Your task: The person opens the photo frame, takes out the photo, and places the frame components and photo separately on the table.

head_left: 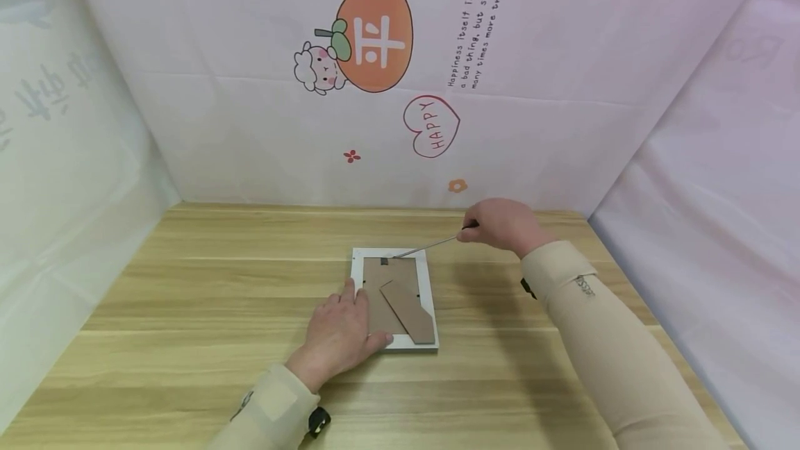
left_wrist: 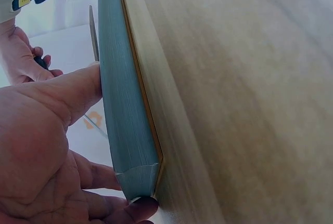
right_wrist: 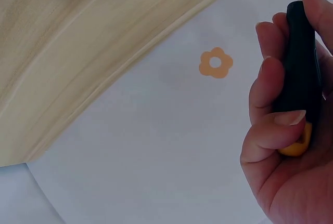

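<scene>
A white picture frame [head_left: 426, 290] lies face down on the wooden table, its brown backing board [head_left: 394, 273] and slanted stand leg [head_left: 409, 314] showing. My left hand [head_left: 340, 330] rests on its near left corner, thumb on the near border and fingers along the left side. The frame's blue-grey edge [left_wrist: 125, 94] shows in the left wrist view. My right hand [head_left: 503, 224] grips a screwdriver [right_wrist: 299, 63] by its dark handle with a yellow end. Its thin metal shaft slants down to the top of the backing, with the tip beside a small black tab [head_left: 384, 262].
The wooden table [head_left: 219, 311] stretches out around the frame. Behind it rises a white printed cloth [head_left: 250, 137] with a fruit, a heart and flowers. Pale cloths [head_left: 69, 158] also hang at both sides.
</scene>
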Demonstrator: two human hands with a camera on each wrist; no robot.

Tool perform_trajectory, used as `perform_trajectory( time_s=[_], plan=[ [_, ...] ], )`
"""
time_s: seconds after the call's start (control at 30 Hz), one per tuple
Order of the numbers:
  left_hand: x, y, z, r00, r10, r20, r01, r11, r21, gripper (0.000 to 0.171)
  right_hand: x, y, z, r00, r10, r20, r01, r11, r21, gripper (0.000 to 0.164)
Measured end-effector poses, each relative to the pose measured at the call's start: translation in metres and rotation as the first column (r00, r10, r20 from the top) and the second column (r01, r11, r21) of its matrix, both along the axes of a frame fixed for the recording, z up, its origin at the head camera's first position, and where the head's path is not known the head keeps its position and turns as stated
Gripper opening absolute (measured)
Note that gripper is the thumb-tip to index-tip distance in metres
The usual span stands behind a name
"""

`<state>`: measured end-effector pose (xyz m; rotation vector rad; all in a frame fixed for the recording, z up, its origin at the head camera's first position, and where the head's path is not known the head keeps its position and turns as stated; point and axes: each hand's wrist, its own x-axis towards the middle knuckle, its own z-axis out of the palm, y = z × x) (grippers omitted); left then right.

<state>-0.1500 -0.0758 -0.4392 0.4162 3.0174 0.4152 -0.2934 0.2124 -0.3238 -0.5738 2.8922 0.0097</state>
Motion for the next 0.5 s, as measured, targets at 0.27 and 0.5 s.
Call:
perform_trajectory(
  time_s=[0.27,0.5],
  plan=[
    [0.000,0.000,0.001,1.000,-0.001,-0.012,0.001,1.000,-0.013,0.094,-0.011,-0.001,0.006,0.997,-0.020,0.081,0.022,1.000,-0.022,0.022],
    [0.000,-0.001,-0.001,1.000,0.001,-0.015,-0.001,1.000,-0.016,0.094,-0.019,0.000,0.010,0.993,-0.014,0.119,0.018,0.999,-0.036,0.022]
  ],
)
